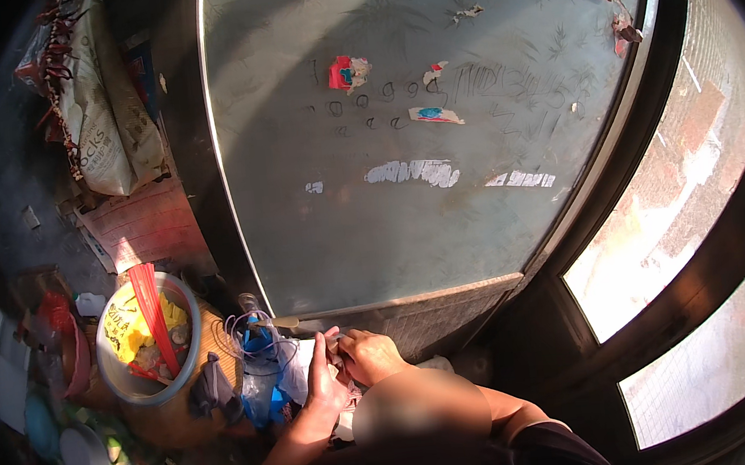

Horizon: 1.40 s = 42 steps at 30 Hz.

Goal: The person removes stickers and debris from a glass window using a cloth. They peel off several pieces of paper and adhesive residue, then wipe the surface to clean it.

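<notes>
My left hand [326,383] and my right hand [369,356] meet at the lower middle of the head view, near the low wall under the glass. A small object lies between their fingers, too hidden to name. The left palm faces inward with its thumb up; the right fingers curl over the object. A piece of patterned cloth or wrapping [351,399] shows just below the hands. To their left are blue and clear plastic bags [257,391], a white sheet or bag and a thin looped cord [228,337]. A wooden-handled tool [280,323] lies above them.
A round wooden surface [155,425] at the left bears a white bucket [194,317] with yellow wrappers and a red plastic strip, beside a dark cloth [216,389]. Further left stand bottles and containers. A large glass panel [380,245] rises in front; a dark door frame [575,307] curves right.
</notes>
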### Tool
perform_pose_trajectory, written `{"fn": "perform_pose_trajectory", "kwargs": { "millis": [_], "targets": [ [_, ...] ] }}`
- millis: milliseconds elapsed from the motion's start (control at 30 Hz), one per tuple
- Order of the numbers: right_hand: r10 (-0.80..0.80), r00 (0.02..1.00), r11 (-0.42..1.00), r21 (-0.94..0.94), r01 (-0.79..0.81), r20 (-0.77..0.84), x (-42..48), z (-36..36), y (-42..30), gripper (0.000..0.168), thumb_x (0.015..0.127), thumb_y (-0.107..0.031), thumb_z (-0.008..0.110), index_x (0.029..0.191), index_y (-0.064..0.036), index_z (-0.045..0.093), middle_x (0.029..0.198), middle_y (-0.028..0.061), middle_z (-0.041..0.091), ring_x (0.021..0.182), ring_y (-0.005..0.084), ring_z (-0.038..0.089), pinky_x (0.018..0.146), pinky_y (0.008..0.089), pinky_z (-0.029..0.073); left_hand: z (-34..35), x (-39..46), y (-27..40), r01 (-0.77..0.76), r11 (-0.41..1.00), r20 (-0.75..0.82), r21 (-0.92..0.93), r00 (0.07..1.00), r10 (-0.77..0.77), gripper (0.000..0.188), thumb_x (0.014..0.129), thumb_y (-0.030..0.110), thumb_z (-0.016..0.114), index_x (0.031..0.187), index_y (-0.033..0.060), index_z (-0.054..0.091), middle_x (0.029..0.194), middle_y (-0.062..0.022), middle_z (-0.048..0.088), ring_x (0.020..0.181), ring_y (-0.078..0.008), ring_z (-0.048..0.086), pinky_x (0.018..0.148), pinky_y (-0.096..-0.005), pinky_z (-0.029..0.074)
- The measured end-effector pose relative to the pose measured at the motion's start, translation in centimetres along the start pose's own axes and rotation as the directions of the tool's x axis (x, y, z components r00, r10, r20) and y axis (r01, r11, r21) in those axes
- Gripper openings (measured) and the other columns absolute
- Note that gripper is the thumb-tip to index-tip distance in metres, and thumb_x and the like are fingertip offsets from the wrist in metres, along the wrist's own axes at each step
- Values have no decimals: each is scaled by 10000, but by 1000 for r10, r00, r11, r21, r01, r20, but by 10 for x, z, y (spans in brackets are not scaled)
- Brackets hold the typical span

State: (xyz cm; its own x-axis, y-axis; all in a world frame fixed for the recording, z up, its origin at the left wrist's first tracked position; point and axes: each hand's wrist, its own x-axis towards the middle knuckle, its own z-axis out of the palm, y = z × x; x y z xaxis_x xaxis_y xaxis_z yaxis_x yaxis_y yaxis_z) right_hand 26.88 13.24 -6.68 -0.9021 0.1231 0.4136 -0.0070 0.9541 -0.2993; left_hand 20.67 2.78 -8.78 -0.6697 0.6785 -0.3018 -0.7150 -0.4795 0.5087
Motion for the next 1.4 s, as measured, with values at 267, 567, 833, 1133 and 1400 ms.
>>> {"fn": "perform_pose_trajectory", "kwargs": {
  "millis": [267,567,833,1133,1400],
  "targets": [
    [-12,999,995,104,7,48,76,-100,-13,340,818,-340,693,946,-38,602,800,96,661,748,304,654,649,409,518,-60,2,-1,-32,985,-69,167,997,44,106,954,192,565,985,91,571,844,-4,562,692,-86,508,589,-267,455],
    [6,668,968,-163,-191,-744,251,-224,-17,310,813,-304,704,881,-45,548,819,108,624,744,303,623,625,408,478,-81,-12,4,53,986,-51,156,998,-46,117,935,150,582,999,55,566,787,-33,535,581,-145,499,543,-312,423],
    [95,679,985,169,43,-728,245,-230,14,205,820,-176,605,829,26,572,770,175,642,695,328,624,670,389,488,-101,-16,13,71,979,-98,190,994,-53,130,924,162,597,1002,59,577,804,-29,551,642,-142,513,584,-295,442],
    [268,719,877,471,93,-642,193,-235,38,216,838,-174,646,850,28,569,740,89,637,673,148,597,658,280,479,-77,-16,20,71,947,-49,314,997,-58,140,925,146,598,1036,62,586,810,-26,568,679,-127,539,600,-287,471],
    [-365,929,928,55,369,-66,70,-103,-20,112,796,-70,655,877,-23,593,819,113,614,726,286,616,685,346,516,-8,0,34,30,999,122,12,992,-32,344,909,471,590,982,136,623,840,41,605,757,-118,577,715,-349,496]
  ]
}}
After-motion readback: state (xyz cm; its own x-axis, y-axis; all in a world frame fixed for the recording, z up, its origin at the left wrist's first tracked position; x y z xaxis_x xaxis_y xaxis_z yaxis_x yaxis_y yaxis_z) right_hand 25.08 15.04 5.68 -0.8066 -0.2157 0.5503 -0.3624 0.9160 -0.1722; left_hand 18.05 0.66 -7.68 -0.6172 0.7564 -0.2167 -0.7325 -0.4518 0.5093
